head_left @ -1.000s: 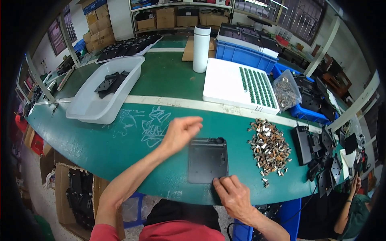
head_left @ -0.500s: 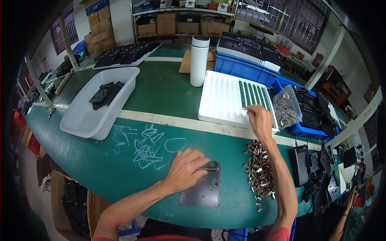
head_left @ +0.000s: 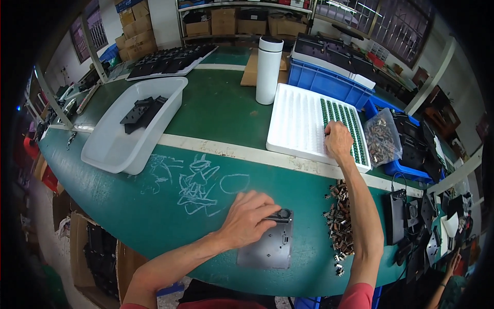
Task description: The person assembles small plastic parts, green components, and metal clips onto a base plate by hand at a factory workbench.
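Observation:
My left hand [head_left: 248, 219] rests on a flat dark grey housing plate [head_left: 265, 250] lying on the green bench. Its thumb and forefinger close round the black cylindrical part [head_left: 280, 216] along the plate's far edge. My right hand [head_left: 339, 141] reaches over a white foam tray [head_left: 293, 123], its fingers bent together at the near end of the rows of small green parts [head_left: 343, 114]. Whatever those fingertips pinch is hidden by the hand. Below the right forearm lies a heap of small brown and silver metal parts [head_left: 339, 221].
A white plastic tub [head_left: 110, 149] with black pieces stands at the left. Behind the tray are a white bottle [head_left: 269, 72] and a blue crate [head_left: 329, 85]. A clear bag of metal parts [head_left: 382, 139] touches the tray's right side. Black devices [head_left: 396, 216] crowd the bench's right.
The view has shifted, so the bench sits further right. My right hand has curled, its fingertips now tucked in against the green rows. My left hand keeps its grip on the plate.

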